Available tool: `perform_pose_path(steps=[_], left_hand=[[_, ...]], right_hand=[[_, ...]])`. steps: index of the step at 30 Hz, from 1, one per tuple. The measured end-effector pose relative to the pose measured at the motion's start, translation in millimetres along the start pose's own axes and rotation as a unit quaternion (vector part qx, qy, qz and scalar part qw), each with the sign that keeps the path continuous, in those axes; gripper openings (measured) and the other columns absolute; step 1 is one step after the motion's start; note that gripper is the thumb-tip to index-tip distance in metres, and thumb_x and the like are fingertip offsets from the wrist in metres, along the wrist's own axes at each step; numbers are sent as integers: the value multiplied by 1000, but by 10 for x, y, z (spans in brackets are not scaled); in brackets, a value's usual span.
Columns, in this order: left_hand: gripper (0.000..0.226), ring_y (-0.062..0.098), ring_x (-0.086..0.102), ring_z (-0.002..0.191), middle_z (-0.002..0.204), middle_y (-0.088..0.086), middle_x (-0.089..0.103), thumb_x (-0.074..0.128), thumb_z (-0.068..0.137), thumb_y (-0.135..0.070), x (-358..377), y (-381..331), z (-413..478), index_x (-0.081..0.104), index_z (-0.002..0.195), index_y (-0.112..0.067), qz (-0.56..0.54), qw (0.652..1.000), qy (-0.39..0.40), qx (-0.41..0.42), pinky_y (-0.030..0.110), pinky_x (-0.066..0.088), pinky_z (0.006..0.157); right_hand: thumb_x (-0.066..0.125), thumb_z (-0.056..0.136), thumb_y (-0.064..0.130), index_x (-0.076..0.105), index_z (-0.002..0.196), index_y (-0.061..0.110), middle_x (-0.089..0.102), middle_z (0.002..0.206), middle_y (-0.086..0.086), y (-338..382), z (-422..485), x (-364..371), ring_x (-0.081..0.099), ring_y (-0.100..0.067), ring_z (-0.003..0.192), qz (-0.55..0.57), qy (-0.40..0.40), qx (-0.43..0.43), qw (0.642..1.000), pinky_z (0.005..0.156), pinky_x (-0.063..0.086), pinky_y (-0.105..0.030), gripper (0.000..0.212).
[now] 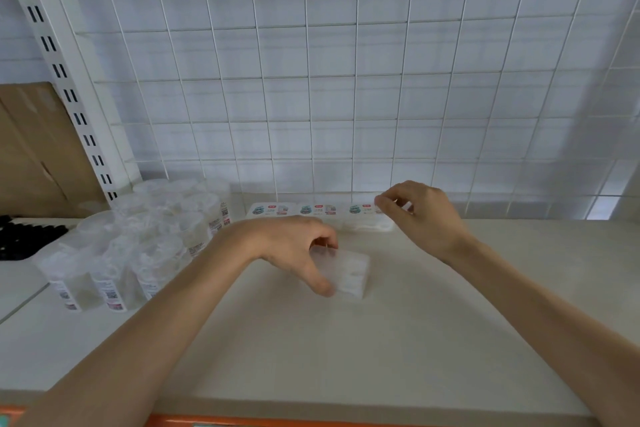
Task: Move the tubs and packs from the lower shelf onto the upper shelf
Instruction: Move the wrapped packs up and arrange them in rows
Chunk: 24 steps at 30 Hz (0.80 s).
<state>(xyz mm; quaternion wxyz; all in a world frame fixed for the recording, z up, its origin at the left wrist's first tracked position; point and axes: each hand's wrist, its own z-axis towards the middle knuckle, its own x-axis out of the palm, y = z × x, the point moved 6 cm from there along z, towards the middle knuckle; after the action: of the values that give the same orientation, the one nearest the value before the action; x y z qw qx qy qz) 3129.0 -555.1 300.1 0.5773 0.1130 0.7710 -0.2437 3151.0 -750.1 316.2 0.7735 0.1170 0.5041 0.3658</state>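
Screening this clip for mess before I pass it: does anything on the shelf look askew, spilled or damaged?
Nothing spilled or damaged. Only the loose pack in the left hand sits mid-shelf, skewed, apart from the row of three packs along the back grid. The tubs stand upright.

Clear glossy plastic tubs (138,243) with paper labels stand at the left. The shelf (346,340) is smooth and matt; the far grid (346,80) is white-coated wire, beside brown cardboard (34,149).

Clear tubs (138,243) clustered upright left; three labelled packs (298,210) rowed behind; white pack (353,274) alone in front.
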Motion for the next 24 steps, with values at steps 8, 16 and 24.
perform_pose_path(steps=[8,16,24], left_hand=[[58,5,55,99,104,-18,54,79,65,-63,-204,-123,-7,57,109,-32,-25,966,-254,30,30,47,87],[71,0,50,103,114,-17,49,85,64,-56,-273,-43,-13,52,121,-29,-61,936,-345,40,20,44,80],[54,15,64,70,85,2,67,33,99,-60,-270,245,12,62,102,-14,-344,867,-347,-96,28,48,66]], right_hand=[[64,90,44,71,85,26,71,78,4,138,-65,7,65,-14,69,158,14,48,986,62,48,-17,20],[75,84,31,71,100,21,75,82,-1,121,-60,36,64,-8,66,253,35,95,962,60,44,-15,20],[73,86,13,68,104,23,76,89,2,117,-52,-41,64,-4,73,333,32,73,940,67,46,-14,22]])
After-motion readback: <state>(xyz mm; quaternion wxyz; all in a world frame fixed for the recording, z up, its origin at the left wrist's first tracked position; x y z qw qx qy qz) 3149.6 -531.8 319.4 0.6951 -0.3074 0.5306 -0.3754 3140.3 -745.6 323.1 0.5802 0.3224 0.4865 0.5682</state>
